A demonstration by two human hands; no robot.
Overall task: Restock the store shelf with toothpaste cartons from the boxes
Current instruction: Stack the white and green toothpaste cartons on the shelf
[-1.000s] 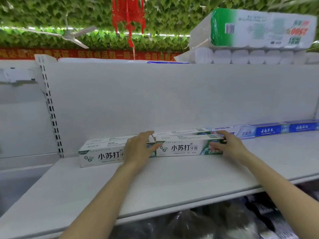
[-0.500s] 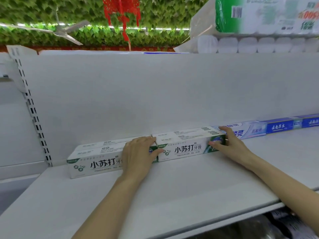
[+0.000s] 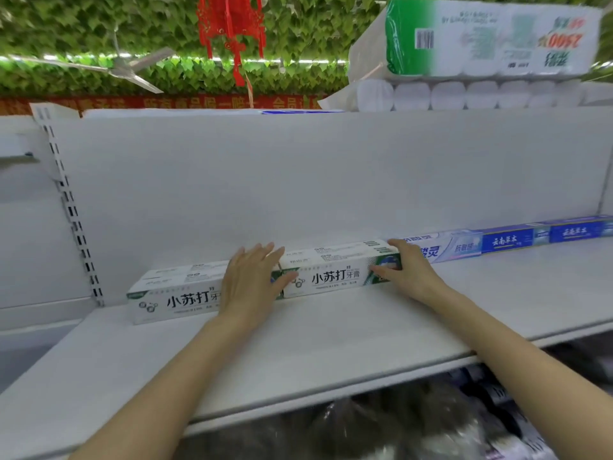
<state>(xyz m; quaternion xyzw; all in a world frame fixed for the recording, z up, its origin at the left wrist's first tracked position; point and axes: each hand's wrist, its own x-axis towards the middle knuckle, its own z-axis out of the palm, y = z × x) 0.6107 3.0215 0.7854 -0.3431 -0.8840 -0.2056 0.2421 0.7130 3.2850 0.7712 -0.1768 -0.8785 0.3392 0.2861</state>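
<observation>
Two white-and-green toothpaste cartons lie end to end near the back wall of the white shelf point(image 3: 331, 343). My left hand point(image 3: 252, 280) rests with straight fingers over the joint between the left carton point(image 3: 175, 300) and the right carton point(image 3: 331, 277), its thumb on the right carton's front. At that carton's right end, my right hand point(image 3: 409, 270) grips it, fingers over the top and thumb on the front face. More white cartons seem to lie behind these two.
A row of white and blue toothpaste cartons point(image 3: 507, 240) continues to the right along the back wall. Toilet paper packs point(image 3: 491, 38) sit on top of the shelf unit. Dark bagged goods point(image 3: 365, 429) fill the shelf below. A slotted upright point(image 3: 71, 214) stands at the left.
The right carton has slid back, closer to the wall and in line with the left carton. Both hands stayed on it, and the view shifted slightly.
</observation>
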